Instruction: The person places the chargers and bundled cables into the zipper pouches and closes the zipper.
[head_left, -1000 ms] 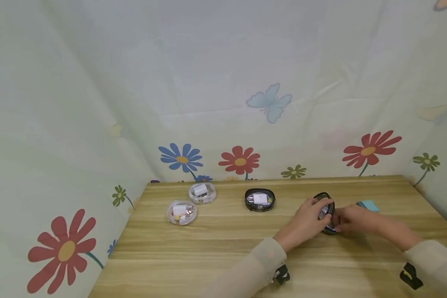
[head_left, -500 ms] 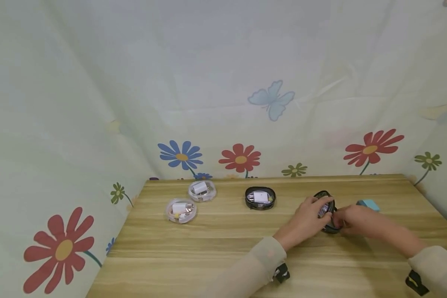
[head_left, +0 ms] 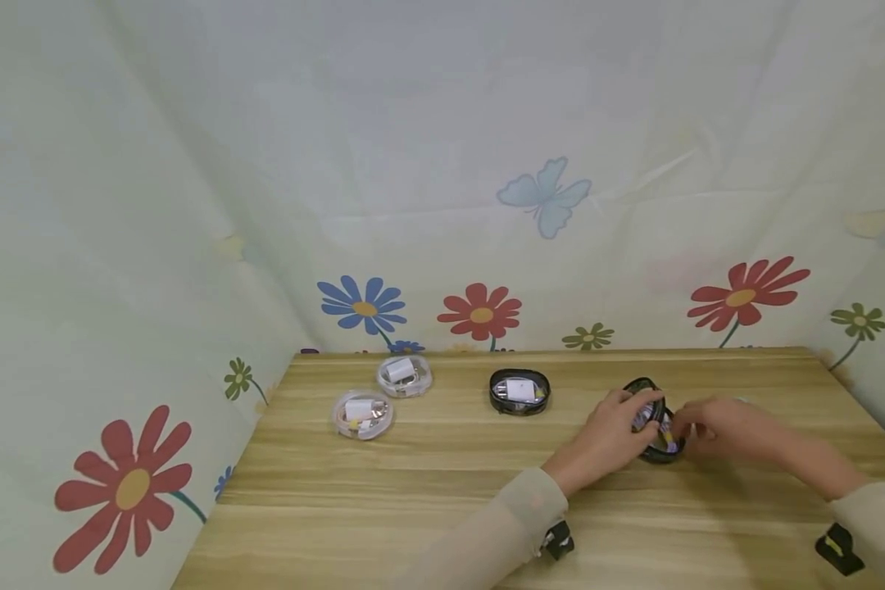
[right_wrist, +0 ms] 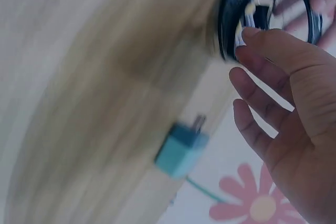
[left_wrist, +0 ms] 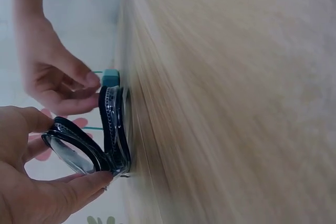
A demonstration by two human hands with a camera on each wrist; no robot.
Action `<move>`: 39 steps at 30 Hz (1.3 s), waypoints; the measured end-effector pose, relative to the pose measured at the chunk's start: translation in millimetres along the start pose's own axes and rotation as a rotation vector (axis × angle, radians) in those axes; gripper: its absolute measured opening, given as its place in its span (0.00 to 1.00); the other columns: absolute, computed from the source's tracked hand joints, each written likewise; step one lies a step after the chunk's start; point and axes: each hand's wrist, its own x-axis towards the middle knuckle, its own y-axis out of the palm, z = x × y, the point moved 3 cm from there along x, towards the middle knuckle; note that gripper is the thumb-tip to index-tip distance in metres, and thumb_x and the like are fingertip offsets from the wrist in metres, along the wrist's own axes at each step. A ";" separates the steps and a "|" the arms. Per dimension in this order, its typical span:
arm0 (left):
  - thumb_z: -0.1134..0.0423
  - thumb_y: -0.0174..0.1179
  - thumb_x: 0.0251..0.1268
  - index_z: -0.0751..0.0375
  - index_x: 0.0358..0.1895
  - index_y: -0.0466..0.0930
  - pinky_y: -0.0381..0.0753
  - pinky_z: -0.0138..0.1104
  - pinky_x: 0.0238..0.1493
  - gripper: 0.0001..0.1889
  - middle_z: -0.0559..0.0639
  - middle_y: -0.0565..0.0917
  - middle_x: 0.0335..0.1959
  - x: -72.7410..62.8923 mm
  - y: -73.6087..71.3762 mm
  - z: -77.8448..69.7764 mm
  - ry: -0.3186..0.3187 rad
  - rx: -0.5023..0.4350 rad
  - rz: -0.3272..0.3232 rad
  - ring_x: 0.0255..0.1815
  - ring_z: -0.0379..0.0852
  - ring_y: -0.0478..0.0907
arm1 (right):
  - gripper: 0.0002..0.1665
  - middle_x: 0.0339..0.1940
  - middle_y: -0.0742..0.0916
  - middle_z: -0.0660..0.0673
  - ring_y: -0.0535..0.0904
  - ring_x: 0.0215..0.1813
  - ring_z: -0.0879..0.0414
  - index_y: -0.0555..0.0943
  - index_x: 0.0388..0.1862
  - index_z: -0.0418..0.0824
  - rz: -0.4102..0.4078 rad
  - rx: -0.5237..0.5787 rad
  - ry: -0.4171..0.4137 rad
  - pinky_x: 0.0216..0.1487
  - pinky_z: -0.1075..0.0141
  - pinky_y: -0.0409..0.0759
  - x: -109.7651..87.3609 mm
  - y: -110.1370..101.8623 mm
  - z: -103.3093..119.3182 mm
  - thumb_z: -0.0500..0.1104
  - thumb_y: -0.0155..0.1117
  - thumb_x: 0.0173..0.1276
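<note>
My left hand (head_left: 610,434) grips the raised lid of a small clear zip case (head_left: 660,451) with black edging, thumb on one side and fingers on the other. The case stands unzipped on the table, its lid tilted up. Something with yellow and purple parts shows inside the lower half. Beside that half is my right hand (head_left: 730,430), its fingers loosely bent and fingertips right at the rim in the right wrist view. Nothing shows between them. Past my right hand lies a teal charger plug (right_wrist: 182,148) with metal prongs, mostly hidden behind the hand in the head view.
A second black-edged case (head_left: 519,392) with a white charger sits left of my hands. Farther left are two clear cases, a front one (head_left: 363,415) and a rear one (head_left: 404,377), each containing a white charger. A flowered curtain (head_left: 442,164) backs the wooden table (head_left: 428,492).
My right hand has drawn back slightly to the right from inside the case, uncovering its contents and covering the teal plug in the head view. My left hand keeps its grip on the lid.
</note>
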 end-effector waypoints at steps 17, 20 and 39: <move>0.49 0.55 0.78 0.29 0.75 0.65 0.77 0.29 0.44 0.25 0.45 0.72 0.68 -2.7 0.0 -1.7 0.017 -0.009 0.003 0.62 0.41 0.75 | 0.16 0.41 0.86 0.50 0.84 0.44 0.46 0.85 0.42 0.40 -0.024 -0.200 0.132 0.45 0.53 0.85 -24.3 -27.6 -50.5 0.35 0.80 0.55; 0.50 0.55 0.78 0.29 0.75 0.65 0.77 0.28 0.43 0.25 0.45 0.72 0.68 -3.8 0.1 -2.2 0.023 -0.016 0.001 0.61 0.39 0.76 | 0.20 0.42 0.86 0.47 0.84 0.46 0.42 0.84 0.43 0.38 -0.034 -0.207 0.148 0.47 0.49 0.85 -28.3 -26.0 -55.8 0.33 0.81 0.51; 0.49 0.54 0.79 0.30 0.75 0.65 0.78 0.28 0.44 0.25 0.45 0.72 0.67 -3.6 1.2 -3.4 0.026 -0.010 -0.005 0.60 0.39 0.76 | 0.25 0.44 0.87 0.40 0.83 0.48 0.39 0.83 0.47 0.35 0.024 -0.186 0.247 0.50 0.42 0.82 -27.4 -20.5 -69.7 0.35 0.83 0.49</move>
